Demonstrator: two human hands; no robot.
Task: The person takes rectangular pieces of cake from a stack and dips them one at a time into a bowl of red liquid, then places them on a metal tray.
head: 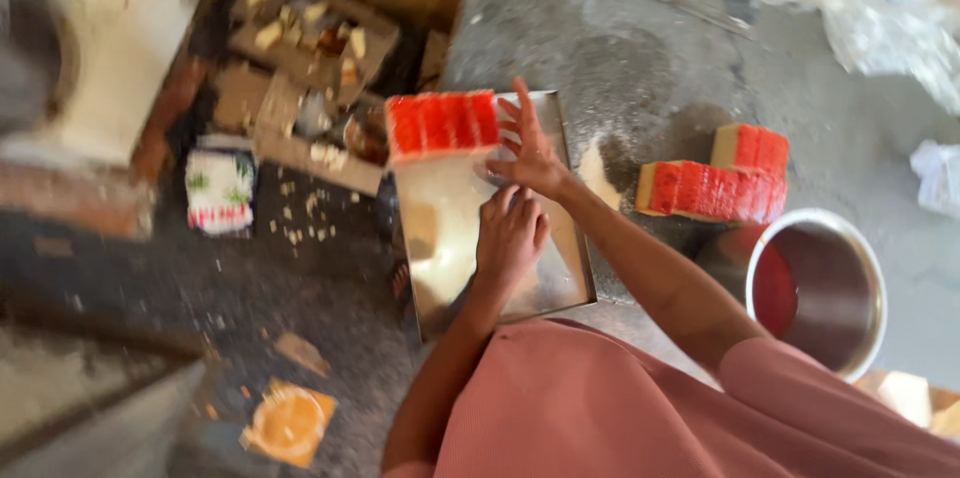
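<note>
At the far left we see a pale block (120, 38) standing against the edge of the view, blurred. Just to its right lies a flattened cardboard box (300, 48) strewn with small pale scraps, and below it a small printed packet (220, 188) on the dark floor. More crumbs are scattered between the packet and the tray. Near the bottom an orange paper wrapper (290, 423) lies on the floor, well apart from the hands.

In the middle sits a flat metal tray (440, 238), its surface pale and shiny. At its far end rests a row of red-topped slices (442, 123), side by side and touching. Our left hand (510, 238) lies flat on the tray, palm down, fingers together and holding nothing that we can make out. Our right hand (530, 148) is just beyond it, fingers spread apart, fingertips beside the right end of the red row; whether it touches the slices we cannot tell through the blur. Both forearms run down to a pink garment (620, 408) that covers the lower part of the view.

Right of the tray, on the grey floor (640, 58), we see a stack of more red-topped blocks (715, 178), near but apart from the tray. Just below it stands a round metal pot (820, 288) with red liquid inside. At the far right lie crumpled clear plastic bags (890, 18).
</note>
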